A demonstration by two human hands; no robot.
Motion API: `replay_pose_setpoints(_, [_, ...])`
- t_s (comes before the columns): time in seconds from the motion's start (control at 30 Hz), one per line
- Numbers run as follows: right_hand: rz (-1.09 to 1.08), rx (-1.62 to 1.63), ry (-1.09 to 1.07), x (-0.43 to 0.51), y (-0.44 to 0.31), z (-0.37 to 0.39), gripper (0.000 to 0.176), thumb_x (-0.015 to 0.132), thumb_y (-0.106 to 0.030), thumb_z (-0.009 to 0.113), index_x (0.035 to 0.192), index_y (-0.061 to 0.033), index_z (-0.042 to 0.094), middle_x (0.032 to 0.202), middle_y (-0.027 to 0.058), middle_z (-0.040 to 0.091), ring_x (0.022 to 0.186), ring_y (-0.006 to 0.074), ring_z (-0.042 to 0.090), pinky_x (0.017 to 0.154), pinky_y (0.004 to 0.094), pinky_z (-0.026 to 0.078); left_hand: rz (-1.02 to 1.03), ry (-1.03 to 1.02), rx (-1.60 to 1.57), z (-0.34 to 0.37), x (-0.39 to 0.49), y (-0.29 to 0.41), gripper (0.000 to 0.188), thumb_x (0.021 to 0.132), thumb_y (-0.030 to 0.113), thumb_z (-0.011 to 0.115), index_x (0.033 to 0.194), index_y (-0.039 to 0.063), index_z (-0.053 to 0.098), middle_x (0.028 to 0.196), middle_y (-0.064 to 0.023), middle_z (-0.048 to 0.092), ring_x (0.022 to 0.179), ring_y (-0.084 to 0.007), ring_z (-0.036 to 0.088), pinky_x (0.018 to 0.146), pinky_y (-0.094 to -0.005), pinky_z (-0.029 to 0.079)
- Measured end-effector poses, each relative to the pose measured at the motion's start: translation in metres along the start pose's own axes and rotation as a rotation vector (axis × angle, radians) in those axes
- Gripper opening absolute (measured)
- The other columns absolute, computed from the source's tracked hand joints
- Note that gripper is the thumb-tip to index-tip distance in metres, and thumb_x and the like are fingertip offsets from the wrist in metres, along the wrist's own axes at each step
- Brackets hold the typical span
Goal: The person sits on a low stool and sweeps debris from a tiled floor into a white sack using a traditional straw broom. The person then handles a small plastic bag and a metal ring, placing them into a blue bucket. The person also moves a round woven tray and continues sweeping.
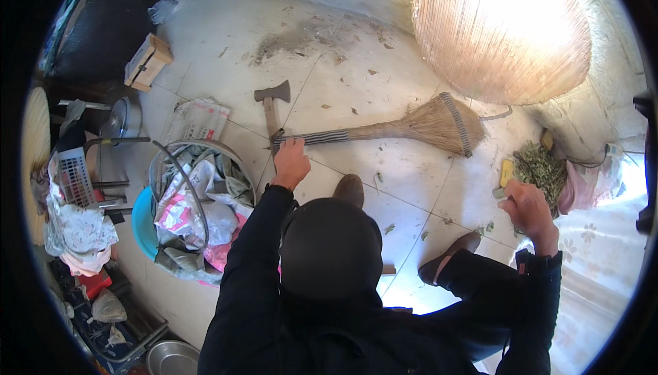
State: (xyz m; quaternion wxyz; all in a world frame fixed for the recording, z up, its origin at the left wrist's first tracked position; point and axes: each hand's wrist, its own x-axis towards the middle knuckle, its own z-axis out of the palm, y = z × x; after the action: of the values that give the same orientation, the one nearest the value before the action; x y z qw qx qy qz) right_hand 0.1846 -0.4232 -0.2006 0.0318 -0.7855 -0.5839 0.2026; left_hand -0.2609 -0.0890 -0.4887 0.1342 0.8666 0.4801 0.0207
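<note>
My left hand (291,165) is curled at the striped handle end of a straw broom (383,129); whether its fingers close round the handle I cannot tell. The broom stretches right, its bristles fanned and bound with a striped band. Its handle end crosses the wooden handle of an axe (271,93) lying on the tiles, head away from me. My right hand (532,215) is curled into a fist at the right, with nothing plainly seen in it. Beyond it are a heap of dried leafy stalks (540,169) and a yellow block (507,172).
A handled basket (252,185) of cloth and plastic bags stands left, by a blue basin (143,221). A round woven stalk mat (462,56) leans on the wall. Also there are a wooden box (149,63), a metal pan (172,357), a pink bag (581,187) and scattered leaves.
</note>
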Motion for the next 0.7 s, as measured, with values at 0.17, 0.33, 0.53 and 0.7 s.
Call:
replay_pose_setpoints(0.17, [0.034, 0.002, -0.062, -0.003, 0.005, 0.006, 0.029, 0.082, -0.011, 0.080, 0.092, -0.0041, 0.054, 0.082, 0.0185, 0.062, 0.079, 0.0444, 0.064, 0.069, 0.0530, 0.049, 0.057, -0.030, 0.200, 0.030, 0.044, 0.011, 0.036, 0.079, 0.012, 0.077, 0.113, 0.005, 0.067, 0.112, -0.0183, 0.065, 0.108, -0.0393, 0.063, 0.091, -0.0506, 0.050])
replay_pose_setpoints(0.33, [0.084, -0.018, -0.139, -0.001, 0.003, 0.010, 0.029, 0.084, -0.013, 0.081, 0.093, -0.0043, 0.055, 0.087, 0.0166, 0.066, 0.082, 0.0435, 0.066, 0.071, 0.0523, 0.051, 0.093, -0.166, 0.261, 0.039, 0.049, 0.003, 0.037, 0.077, 0.018, 0.080, 0.111, 0.008, 0.070, 0.108, -0.0183, 0.066, 0.106, -0.0411, 0.064, 0.088, -0.0524, 0.051])
replay_pose_setpoints(0.53, [0.017, -0.030, -0.111, 0.003, -0.007, 0.006, 0.031, 0.085, -0.017, 0.081, 0.095, -0.0047, 0.055, 0.088, 0.0177, 0.066, 0.084, 0.0438, 0.067, 0.071, 0.0524, 0.051, 0.221, -0.246, -0.009, 0.005, 0.022, -0.003, 0.038, 0.077, 0.030, 0.075, 0.103, 0.007, 0.058, 0.089, -0.0195, 0.070, 0.086, -0.0440, 0.070, 0.073, -0.0595, 0.054])
replay_pose_setpoints(0.7, [-0.060, -0.077, -0.041, -0.003, -0.024, -0.010, 0.031, 0.085, -0.021, 0.082, 0.094, -0.0054, 0.057, 0.085, 0.0173, 0.067, 0.082, 0.0436, 0.068, 0.070, 0.0514, 0.052, 0.437, -0.371, -0.043, -0.060, 0.007, 0.012, 0.035, 0.076, 0.025, 0.071, 0.101, 0.005, 0.056, 0.081, -0.0202, 0.070, 0.082, -0.0456, 0.069, 0.074, -0.0601, 0.054])
